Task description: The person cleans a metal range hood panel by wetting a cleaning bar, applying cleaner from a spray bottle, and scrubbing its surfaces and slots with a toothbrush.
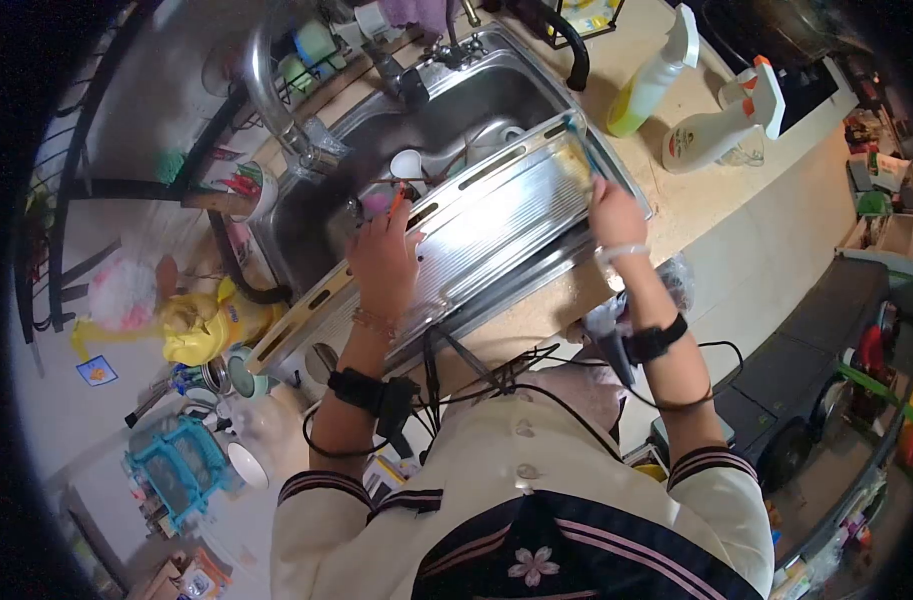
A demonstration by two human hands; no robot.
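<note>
A long ribbed metal panel [497,215] with slots along its edge lies slanted across the steel sink [352,125]. My left hand [385,258] rests on the panel's slotted edge, its fingers bent around something orange near the sink. At the panel's far right end, my right hand [617,215] is closed on a brush-like tool, partly blurred, whose bluish and yellowish head touches the panel. Below the panel's edge, a white cup [407,165] and other dishes sit in the basin.
Two spray bottles, one with yellow liquid [639,95] and one white [707,135], stand on the counter [717,200] at the right. A curved faucet [272,90] rises left of the sink. Black cables [477,385] hang between my arms. A blue basket [182,470] is at lower left.
</note>
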